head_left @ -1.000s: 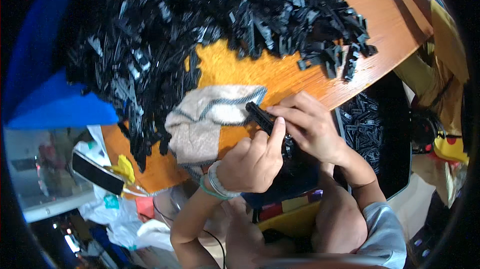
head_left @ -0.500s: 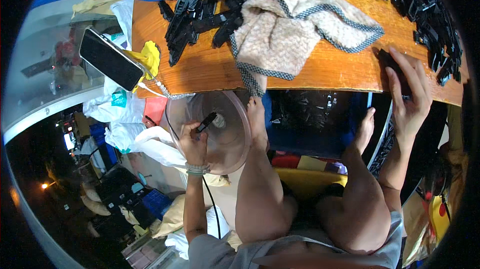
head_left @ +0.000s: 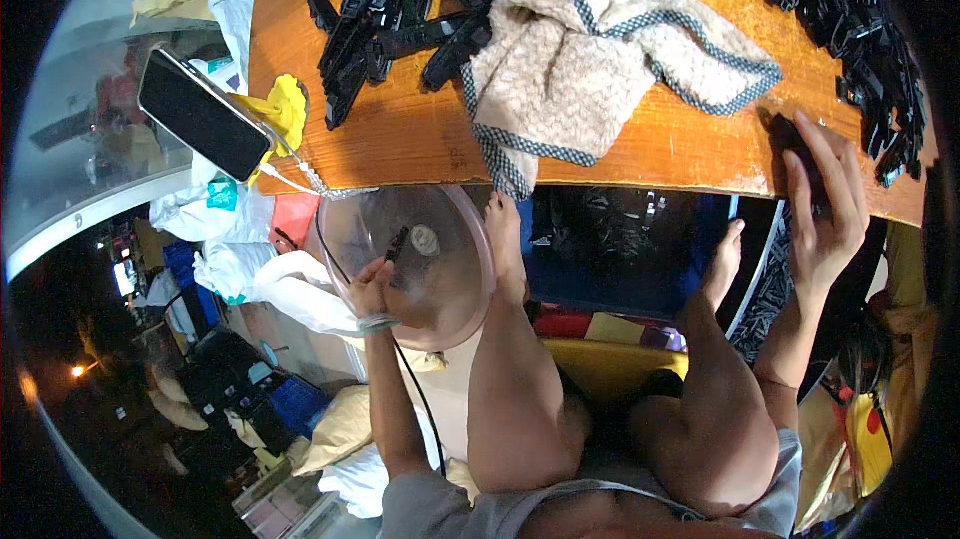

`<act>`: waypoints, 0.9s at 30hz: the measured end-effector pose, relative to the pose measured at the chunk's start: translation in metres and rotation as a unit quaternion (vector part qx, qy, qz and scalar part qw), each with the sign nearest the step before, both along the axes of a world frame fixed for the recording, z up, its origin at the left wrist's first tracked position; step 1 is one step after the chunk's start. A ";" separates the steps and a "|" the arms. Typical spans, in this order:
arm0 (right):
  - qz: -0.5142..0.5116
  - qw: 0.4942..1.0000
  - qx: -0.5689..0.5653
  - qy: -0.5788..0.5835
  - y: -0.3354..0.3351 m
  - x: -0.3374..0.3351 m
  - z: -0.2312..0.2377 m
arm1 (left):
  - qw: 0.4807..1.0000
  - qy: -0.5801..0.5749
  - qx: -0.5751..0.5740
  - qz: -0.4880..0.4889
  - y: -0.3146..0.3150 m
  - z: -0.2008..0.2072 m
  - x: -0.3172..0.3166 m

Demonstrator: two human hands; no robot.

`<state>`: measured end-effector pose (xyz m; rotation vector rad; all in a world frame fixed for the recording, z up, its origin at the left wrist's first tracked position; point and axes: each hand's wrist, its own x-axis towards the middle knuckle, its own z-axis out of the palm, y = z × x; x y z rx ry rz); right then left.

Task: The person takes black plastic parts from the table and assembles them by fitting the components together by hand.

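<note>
My left hand is low over a clear plastic tub below the table's near edge. It pinches a slim black plastic part that points up and away from the fingers. At the table's right front, my right hand curls its thumb and fingers around a dark plastic piece, partly hidden by the fingers. The round tub has a small pale lump inside. Heaps of black plastic parts lie at the table's far left, with more black parts at far right.
A crumpled beige cloth with a checked border hangs over the front of the wooden table. A phone leans on a yellow holder at left. Below stands a blue crate between my feet. A black cable runs by my left forearm.
My left hand has drawn back slightly toward me and left, and the black part in it is tilted more upright. The right hand stays at its spot with the dark piece.
</note>
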<state>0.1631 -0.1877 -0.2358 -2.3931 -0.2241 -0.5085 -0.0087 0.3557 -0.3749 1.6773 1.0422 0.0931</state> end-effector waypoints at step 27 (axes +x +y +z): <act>0.121 0.980 0.131 0.088 -0.004 0.007 0.023 | 0.722 -0.326 0.267 -0.548 -0.314 0.160 0.208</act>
